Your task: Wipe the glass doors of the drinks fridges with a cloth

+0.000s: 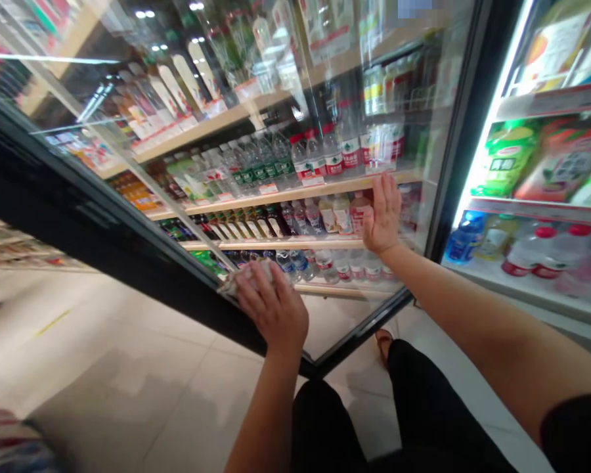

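Note:
A glass cooler door (456, 151) with a black frame stands open in front of me. My left hand (270, 305) presses a crumpled, pale cloth (230, 285) against the lower left part of the glass, beside the frame. The palm and fingers cover most of the cloth. Higher and to the right, my right hand (385, 217) lies flat on the glass, fingers stretched upward and holding nothing. Rows of drink bottles (261, 157) on wooden-edged shelves show at the pane, seen through it or mirrored in it; I cannot tell which.
To the right, the lit cooler (536, 207) holds green and red drink packs (509, 154) above red-capped bottles (542, 249). Pale floor tiles (177, 374) spread below the door. My legs and one sandalled foot (384, 345) are close to its bottom corner. A blurred patterned item (10, 443) sits lower left.

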Motion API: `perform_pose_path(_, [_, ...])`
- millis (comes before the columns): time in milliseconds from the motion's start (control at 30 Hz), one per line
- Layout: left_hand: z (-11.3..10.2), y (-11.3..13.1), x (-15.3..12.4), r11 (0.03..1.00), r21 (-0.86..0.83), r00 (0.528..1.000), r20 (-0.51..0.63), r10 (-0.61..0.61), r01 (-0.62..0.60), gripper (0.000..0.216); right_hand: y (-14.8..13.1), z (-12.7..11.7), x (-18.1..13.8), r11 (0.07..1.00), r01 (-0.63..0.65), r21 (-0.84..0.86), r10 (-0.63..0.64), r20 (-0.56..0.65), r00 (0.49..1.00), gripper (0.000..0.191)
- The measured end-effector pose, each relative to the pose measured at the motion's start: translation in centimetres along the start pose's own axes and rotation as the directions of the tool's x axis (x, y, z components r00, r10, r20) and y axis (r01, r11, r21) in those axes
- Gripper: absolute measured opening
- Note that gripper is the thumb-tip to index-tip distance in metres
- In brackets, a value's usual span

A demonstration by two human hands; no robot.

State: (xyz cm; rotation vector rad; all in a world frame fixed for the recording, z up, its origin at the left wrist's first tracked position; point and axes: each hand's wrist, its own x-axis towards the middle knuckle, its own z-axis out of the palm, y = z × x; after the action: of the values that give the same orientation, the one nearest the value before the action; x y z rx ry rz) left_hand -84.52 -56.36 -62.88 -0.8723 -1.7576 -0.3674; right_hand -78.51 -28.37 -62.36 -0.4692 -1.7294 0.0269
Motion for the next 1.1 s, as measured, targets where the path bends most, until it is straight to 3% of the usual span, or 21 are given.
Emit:
perform_pose_path(100, [1.0,0.6,-4.7,0.996,-0.064,0.995,0.082,0.065,-0.059,0.059,0.1,0.0,0.0,1.000,0.008,-0.010,-0.008,-0.016,1.000,0.064])
perform_pose_path(167, [1.3,0.4,-6.4,0.991,-0.108,0.989,0.115,0.097,-0.085,0.058,0.2,0.0,-0.1,1.000,0.016,-0.017,-0.016,-0.019,1.000,0.064])
perform_pose_path(233, [1.1,-0.1,-5.6,0.993,-0.096,0.993,0.089,0.083,-0.074,0.060,0.3,0.1,-0.1,0.999,0.027,-0.024,-0.028,-0.026,0.999,0.064])
perform_pose_path(400, [-0.1,-0.9,-0.1,0.999,-0.013,0.999,-0.039,-0.034,0.033,0.065,0.3,0.3,-0.2,0.998,0.069,0.004,-0.068,-0.088,0.994,0.063])
perform_pose_path(500, [0.1,-0.3,-1.1,0.998,-0.049,0.999,-0.021,-0.026,0.025,0.062,0.1,0.2,-0.2,0.999,0.041,-0.011,-0.041,-0.058,0.997,0.063])
perform_pose_path(600, [0.5,0.4,-3.2,0.996,-0.047,0.996,0.053,0.075,-0.073,0.063,-0.1,-0.1,-0.1,0.999,0.030,-0.024,-0.032,-0.048,0.998,0.063])
perform_pose_path(667, [0.4,0.4,-2.8,0.994,-0.036,0.993,0.056,0.107,-0.105,0.064,-0.2,-0.2,-0.1,0.999,0.041,-0.023,-0.042,-0.061,0.997,0.063])
perform_pose_path(833, [-0.9,-0.3,3.7,0.998,-0.064,0.997,-0.079,0.009,-0.014,0.065,-0.4,0.0,-0.1,1.000,-0.004,-0.023,0.003,-0.030,1.000,0.063])
perform_pose_path(900, [-0.9,0.1,4.9,0.996,-0.082,0.996,-0.086,-0.027,0.020,0.064,-0.4,0.1,-0.1,1.000,-0.020,-0.012,0.020,-0.016,1.000,0.064])
perform_pose_path(967, [-0.3,1.1,4.3,0.997,-0.080,0.996,-0.084,-0.020,0.014,0.065,-0.5,0.1,-0.1,1.000,-0.027,0.007,0.027,-0.011,1.000,0.064])
perform_pose_path(1100, [1.2,2.8,1.9,0.983,-0.083,0.986,0.000,0.164,-0.163,0.063,-0.5,0.1,-0.1,0.999,-0.019,0.032,0.020,-0.029,0.999,0.064])
